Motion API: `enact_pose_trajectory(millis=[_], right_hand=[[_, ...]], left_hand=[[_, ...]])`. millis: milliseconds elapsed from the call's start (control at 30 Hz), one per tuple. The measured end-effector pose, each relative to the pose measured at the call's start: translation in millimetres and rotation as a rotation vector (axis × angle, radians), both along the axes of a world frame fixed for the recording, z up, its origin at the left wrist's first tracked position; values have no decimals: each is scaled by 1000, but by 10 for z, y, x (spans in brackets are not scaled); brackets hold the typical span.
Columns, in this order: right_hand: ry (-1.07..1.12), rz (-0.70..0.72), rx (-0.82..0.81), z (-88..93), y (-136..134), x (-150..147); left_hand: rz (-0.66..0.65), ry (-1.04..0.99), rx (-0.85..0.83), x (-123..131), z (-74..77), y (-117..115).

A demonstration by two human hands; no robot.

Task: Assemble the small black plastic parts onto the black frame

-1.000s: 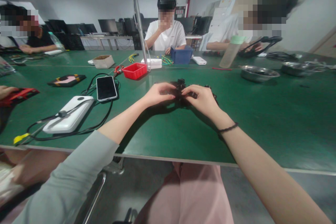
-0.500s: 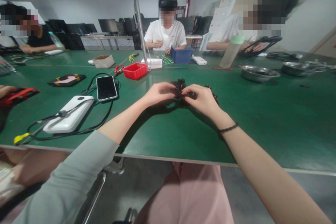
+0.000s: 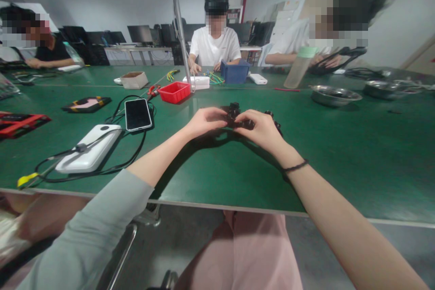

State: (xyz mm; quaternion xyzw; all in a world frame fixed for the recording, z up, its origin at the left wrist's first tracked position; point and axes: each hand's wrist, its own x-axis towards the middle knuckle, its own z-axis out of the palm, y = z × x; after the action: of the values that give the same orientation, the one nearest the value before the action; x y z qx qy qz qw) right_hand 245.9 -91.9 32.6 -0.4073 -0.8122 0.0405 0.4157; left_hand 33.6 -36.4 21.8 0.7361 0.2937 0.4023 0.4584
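Small black parts (image 3: 234,108) lie on the green table in front of me, partly hidden by my fingers; their exact kind is not clear. My left hand (image 3: 207,120) comes at them from the left, with thumb and fingers closed about their left side. From the right, my right hand (image 3: 260,127) pinches at the same black cluster, its thumb and fingertips close to the left hand's. More black pieces (image 3: 277,123) show just beyond the right hand's knuckles.
A white power bank (image 3: 91,147) with black cables and a phone (image 3: 137,114) lie at left, near a red frame (image 3: 23,122). Behind stand a red bin (image 3: 175,93), a blue bin (image 3: 235,71) and a metal pole (image 3: 181,31). Metal bowls (image 3: 336,95) and a bottle (image 3: 301,68) are at right.
My hands stay nearly in place on the black parts. Across the table, a person's raised hand has come down to the tabletop. At far left, another hand has left the red frame.
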Motion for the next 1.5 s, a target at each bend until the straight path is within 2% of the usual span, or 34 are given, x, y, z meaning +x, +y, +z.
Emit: enact_pose_trajectory(millis=[800,1500], right_hand=[[4,-30,-23,4,-16,-26],[43,-28,-80,10,-14,-42]], left_hand=[[25,9,-88,24,14,-17],[4,31,-4,7,-30,36]])
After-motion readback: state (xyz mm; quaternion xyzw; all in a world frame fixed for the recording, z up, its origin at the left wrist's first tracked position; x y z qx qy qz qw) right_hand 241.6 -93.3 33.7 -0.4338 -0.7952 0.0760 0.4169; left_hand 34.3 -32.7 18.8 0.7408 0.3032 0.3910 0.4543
